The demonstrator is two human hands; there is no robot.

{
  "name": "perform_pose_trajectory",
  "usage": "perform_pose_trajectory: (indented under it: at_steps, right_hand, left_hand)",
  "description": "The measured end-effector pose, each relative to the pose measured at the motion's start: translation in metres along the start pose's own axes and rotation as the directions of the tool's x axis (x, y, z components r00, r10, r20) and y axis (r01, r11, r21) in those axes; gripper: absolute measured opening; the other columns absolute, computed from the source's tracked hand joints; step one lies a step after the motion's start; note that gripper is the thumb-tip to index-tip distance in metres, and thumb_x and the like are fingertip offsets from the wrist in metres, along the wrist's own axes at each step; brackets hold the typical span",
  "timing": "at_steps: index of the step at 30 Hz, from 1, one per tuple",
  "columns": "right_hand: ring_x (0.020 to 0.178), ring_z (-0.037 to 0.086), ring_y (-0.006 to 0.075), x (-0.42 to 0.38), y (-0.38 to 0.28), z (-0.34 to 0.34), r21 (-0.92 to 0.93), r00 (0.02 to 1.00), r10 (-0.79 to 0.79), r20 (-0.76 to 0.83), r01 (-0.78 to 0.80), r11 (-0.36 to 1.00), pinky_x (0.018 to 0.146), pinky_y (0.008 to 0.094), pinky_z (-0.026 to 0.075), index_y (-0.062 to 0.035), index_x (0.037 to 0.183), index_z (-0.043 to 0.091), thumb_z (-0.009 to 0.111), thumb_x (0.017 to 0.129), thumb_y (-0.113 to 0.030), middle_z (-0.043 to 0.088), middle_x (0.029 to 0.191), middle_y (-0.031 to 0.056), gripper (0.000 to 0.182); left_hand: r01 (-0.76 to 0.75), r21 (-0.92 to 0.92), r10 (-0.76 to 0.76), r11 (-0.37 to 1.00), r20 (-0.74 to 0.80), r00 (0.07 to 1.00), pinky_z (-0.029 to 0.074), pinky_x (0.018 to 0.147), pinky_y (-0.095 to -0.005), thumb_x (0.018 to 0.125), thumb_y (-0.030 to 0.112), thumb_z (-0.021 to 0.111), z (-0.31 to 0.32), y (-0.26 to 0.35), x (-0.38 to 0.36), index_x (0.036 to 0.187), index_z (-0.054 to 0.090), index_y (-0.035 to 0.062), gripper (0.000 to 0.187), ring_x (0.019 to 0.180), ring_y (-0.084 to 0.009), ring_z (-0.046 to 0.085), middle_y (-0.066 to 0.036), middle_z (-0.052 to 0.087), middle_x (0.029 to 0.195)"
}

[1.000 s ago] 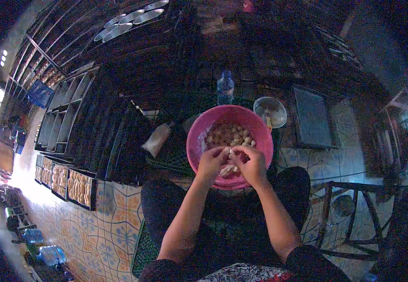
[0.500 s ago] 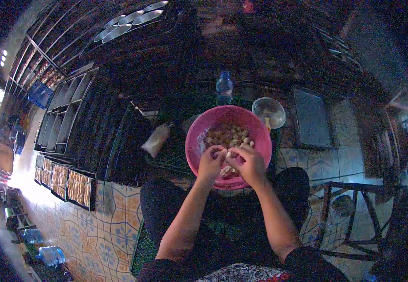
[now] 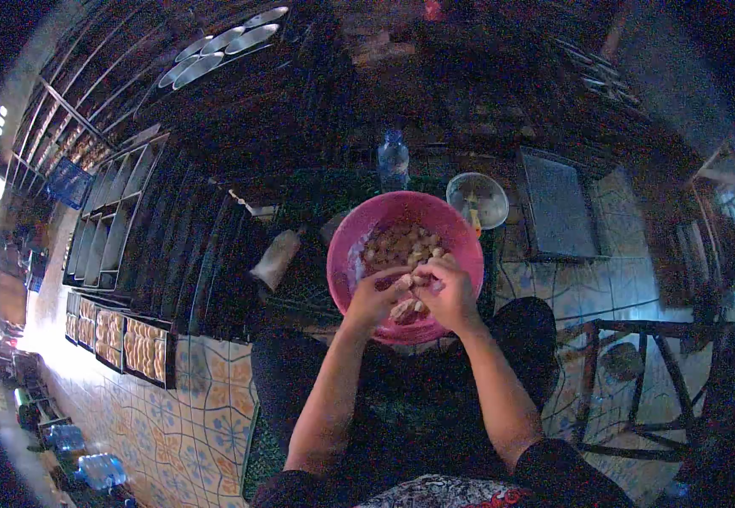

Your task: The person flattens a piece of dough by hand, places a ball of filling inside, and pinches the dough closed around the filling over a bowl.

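A pink basin (image 3: pixel 344 296) stands between my knees, holding several small round brownish balls (image 3: pixel 397 245) in its far half. Over its near half, my left hand (image 3: pixel 373 296) pinches a small pale dough-like piece (image 3: pixel 406 282) at the fingertips. Close beside it, my right hand (image 3: pixel 448 292) has its fingers curled around a small pale ball, partly hidden by the fingers. Beneath both hands lies a pale, broken-looking lump (image 3: pixel 407 311) inside the basin. What the pieces are made of is hard to make out.
Behind the basin stand a plastic bottle (image 3: pixel 394 161) and a metal bowl (image 3: pixel 479 200) with a yellow-handled tool. A filled plastic bag (image 3: pixel 277 259) lies left. Bread trays (image 3: pixel 146 349) and dark racks line the left side. A metal tray (image 3: pixel 558 207) and stool frame (image 3: pixel 638 326) are right.
My hands have shifted slightly, with the left fingers stretching further across the pale piece. More of the lump beneath them shows. The whole view has moved a little.
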State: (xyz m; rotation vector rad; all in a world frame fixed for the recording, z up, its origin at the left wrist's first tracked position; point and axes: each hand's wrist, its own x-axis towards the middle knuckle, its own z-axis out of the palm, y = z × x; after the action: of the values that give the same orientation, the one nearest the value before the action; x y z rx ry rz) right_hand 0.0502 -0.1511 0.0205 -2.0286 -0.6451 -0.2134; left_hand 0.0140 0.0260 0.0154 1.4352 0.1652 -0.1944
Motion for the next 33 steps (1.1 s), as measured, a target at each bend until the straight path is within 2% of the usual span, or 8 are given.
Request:
perform_pose_trajectory:
  at_steps: [7, 10, 13, 22, 25, 28, 31, 33]
  right_hand:
    - [0.093, 0.063, 0.0286, 0.001, -0.011, 0.011, 0.010, 0.999, -0.012, -0.033, 0.012, 1.000, 0.097, 0.0434, 0.042, -0.0090, 0.099, 0.072, 0.079, 0.078, -0.017, 0.067, 0.087, 0.0080, 0.024]
    - [0.090, 0.065, 0.0265, 0.001, -0.025, 0.011, 0.061, 1.000, 0.020, -0.007, -0.019, 0.998, 0.091, 0.0396, 0.047, -0.0080, 0.100, 0.073, 0.079, 0.081, -0.019, 0.069, 0.089, 0.0070, 0.023]
    - [0.085, 0.067, 0.0246, -0.001, -0.026, 0.012, 0.286, 0.967, 0.255, 0.003, -0.245, 0.926, 0.082, 0.0362, 0.051, -0.0075, 0.103, 0.074, 0.081, 0.081, -0.024, 0.070, 0.091, 0.0065, 0.027]
    - [0.089, 0.067, 0.0326, -0.003, 0.000, 0.013, -0.210, 0.983, -0.180, 0.045, 0.186, 0.960, 0.084, 0.0419, 0.051, -0.0053, 0.098, 0.073, 0.074, 0.087, -0.026, 0.070, 0.094, 0.0132, 0.023]
    - [0.094, 0.066, 0.0349, -0.004, 0.001, 0.014, -0.173, 0.988, -0.154, 0.015, 0.154, 0.973, 0.087, 0.0442, 0.049, -0.0030, 0.097, 0.072, 0.070, 0.090, -0.024, 0.070, 0.096, 0.0136, 0.023]
    - [0.098, 0.065, 0.0360, -0.002, 0.002, 0.009, -0.019, 0.997, -0.054, 0.057, 0.055, 0.998, 0.088, 0.0440, 0.049, -0.0013, 0.099, 0.071, 0.068, 0.091, -0.021, 0.069, 0.099, 0.0150, 0.022]
    - [0.101, 0.065, 0.0375, -0.003, 0.008, 0.010, -0.015, 0.997, -0.027, 0.071, 0.029, 0.999, 0.090, 0.0441, 0.049, -0.0006, 0.102, 0.070, 0.066, 0.091, -0.017, 0.069, 0.102, 0.0172, 0.020]
    - [0.108, 0.064, 0.0349, -0.007, 0.007, 0.012, 0.018, 0.995, 0.033, 0.092, -0.035, 0.999, 0.096, 0.0425, 0.048, -0.0012, 0.108, 0.069, 0.064, 0.093, -0.015, 0.069, 0.111, 0.0165, 0.020]
  left_hand:
    - [0.180, -0.240, -0.179, 0.954, 0.025, 0.983, 0.053, 0.068, -0.0255, 0.098, 0.022, 0.066, -0.013, -0.022, 0.008, 0.109, 0.069, -0.0009, 0.026, 0.077, -0.0114, 0.064, -0.004, 0.070, 0.092]
    - [0.159, -0.293, -0.197, 0.943, -0.105, 0.975, 0.049, 0.062, -0.0251, 0.099, 0.022, 0.065, -0.007, -0.033, 0.012, 0.105, 0.070, -0.0006, 0.025, 0.069, -0.0096, 0.060, -0.002, 0.069, 0.087]
    - [0.127, -0.197, -0.166, 0.972, -0.198, 0.966, 0.047, 0.059, -0.0246, 0.099, 0.025, 0.064, -0.005, -0.039, 0.011, 0.100, 0.071, 0.0000, 0.026, 0.068, -0.0088, 0.059, -0.002, 0.068, 0.085]
    - [0.274, -0.333, -0.316, 0.902, -0.079, 0.945, 0.054, 0.071, -0.0278, 0.102, 0.038, 0.058, -0.007, -0.033, 0.012, 0.106, 0.070, 0.0011, 0.039, 0.080, -0.0125, 0.065, -0.004, 0.071, 0.094]
    - [0.174, -0.284, -0.225, 0.943, -0.156, 0.962, 0.051, 0.064, -0.0243, 0.099, 0.037, 0.063, -0.001, -0.024, 0.010, 0.095, 0.070, 0.0022, 0.035, 0.073, -0.0108, 0.063, -0.002, 0.068, 0.085]
    - [-0.112, -0.205, 0.048, 0.972, -0.294, 0.955, 0.053, 0.072, -0.0240, 0.097, 0.030, 0.068, 0.003, -0.012, 0.005, 0.101, 0.070, 0.0020, 0.029, 0.078, -0.0127, 0.066, -0.003, 0.069, 0.088]
    - [-0.124, 0.029, 0.126, 0.992, -0.097, 0.987, 0.054, 0.079, -0.0275, 0.094, 0.022, 0.071, -0.007, -0.003, 0.002, 0.106, 0.071, 0.0004, 0.024, 0.084, -0.0154, 0.067, -0.005, 0.071, 0.091]
    - [-0.173, 0.465, 0.264, 0.868, -0.137, 0.955, 0.053, 0.082, -0.0307, 0.095, 0.020, 0.068, -0.010, -0.004, 0.003, 0.108, 0.071, -0.0005, 0.025, 0.089, -0.0152, 0.067, -0.008, 0.073, 0.094]
